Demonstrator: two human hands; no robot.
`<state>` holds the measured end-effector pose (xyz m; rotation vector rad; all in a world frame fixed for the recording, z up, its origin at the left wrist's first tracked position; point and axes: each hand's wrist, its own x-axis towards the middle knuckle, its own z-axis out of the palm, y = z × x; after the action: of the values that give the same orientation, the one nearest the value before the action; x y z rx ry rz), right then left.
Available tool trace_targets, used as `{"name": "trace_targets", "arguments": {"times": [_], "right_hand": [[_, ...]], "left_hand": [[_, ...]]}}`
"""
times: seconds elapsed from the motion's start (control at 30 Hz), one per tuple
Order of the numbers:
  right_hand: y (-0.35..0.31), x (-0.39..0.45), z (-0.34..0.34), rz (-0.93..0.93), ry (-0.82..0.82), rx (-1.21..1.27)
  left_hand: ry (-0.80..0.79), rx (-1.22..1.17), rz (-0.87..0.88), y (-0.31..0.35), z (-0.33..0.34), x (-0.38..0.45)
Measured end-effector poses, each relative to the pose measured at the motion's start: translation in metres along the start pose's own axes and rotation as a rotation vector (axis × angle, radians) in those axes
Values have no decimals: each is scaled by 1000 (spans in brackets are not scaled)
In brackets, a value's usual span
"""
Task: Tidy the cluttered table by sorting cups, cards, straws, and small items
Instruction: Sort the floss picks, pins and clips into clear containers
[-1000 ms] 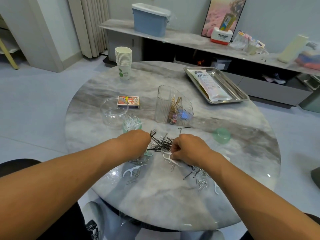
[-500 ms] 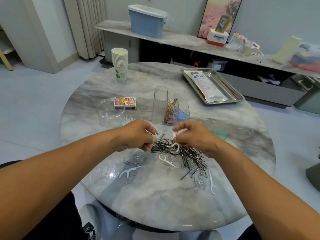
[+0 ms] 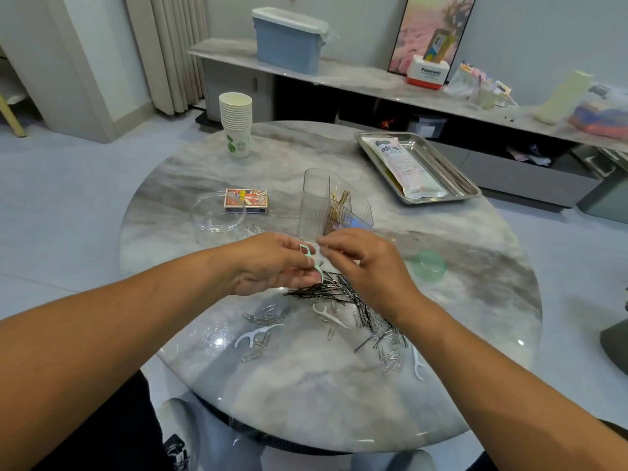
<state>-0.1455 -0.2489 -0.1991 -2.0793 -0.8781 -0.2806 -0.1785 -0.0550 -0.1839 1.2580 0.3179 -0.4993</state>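
A mint floss pick (image 3: 311,261) is pinched betw. thumb and fingers of the left hand (image 3: 272,263), palm turned inward, raised above the table's (image 3: 475,351) middle. The right hand (image 3: 365,263) is held just beside it, fingers loosely curled w/ tips blurred; its hold can't be told. Black hairpins (image 3: 334,294) are heaped beneath. White floss picks (image 3: 255,336) and paper clips (image 3: 390,360) are scattered twd. the near edge. A clear organizer (image 3: 331,205) is stood just beyond the hands, and stacked cups (image 3: 236,124) are at the far-left edge.
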Motion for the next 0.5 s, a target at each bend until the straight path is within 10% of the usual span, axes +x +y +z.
{"name": "trace_targets", "arguments": {"times": [0.23, 0.5], "right_hand": [[2, -10, 2, -161, -114, -184], [-9, 2, -4, 483, -136, 219]], "left_hand": [[-28, -111, -28, 7, -4, -1], [104, 13, 21, 7, -6, 1]]}}
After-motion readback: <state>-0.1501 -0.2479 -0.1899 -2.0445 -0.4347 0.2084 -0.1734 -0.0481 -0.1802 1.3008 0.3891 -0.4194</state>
